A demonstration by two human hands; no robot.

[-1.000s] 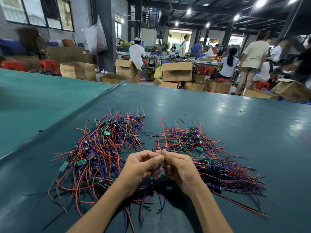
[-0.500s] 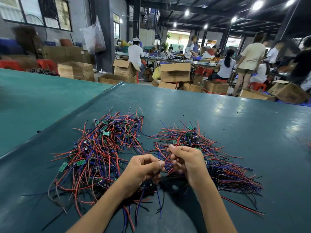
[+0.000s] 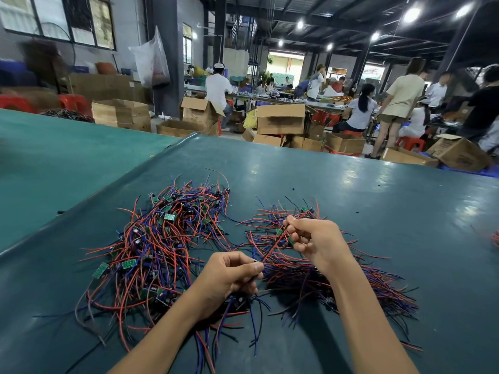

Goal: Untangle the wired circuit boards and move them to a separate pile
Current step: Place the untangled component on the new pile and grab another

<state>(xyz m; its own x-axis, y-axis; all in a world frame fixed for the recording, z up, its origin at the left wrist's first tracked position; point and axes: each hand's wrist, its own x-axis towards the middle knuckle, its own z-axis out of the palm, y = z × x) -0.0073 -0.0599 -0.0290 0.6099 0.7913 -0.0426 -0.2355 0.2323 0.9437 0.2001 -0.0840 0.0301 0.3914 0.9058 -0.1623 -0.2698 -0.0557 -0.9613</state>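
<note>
Since a second ago my hands have drawn apart. Right hand (image 3: 316,238) pinches a small green circuit board (image 3: 290,240); its red wire (image 3: 272,248) runs taut to my left hand (image 3: 229,273), whose fingers pinch dark wires. I judge the board nearly free, above the sorted red-and-blue wire pile (image 3: 351,279).

Wired circuit boards (image 3: 162,247) in tangled piles

No text is legible; the cardboard boxes (image 3: 280,121) perhaps carry blurred print

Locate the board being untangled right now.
Head view, right of centre: the small green board is pinched in the right hand over the right pile, its red wire running to the left hand.
</note>
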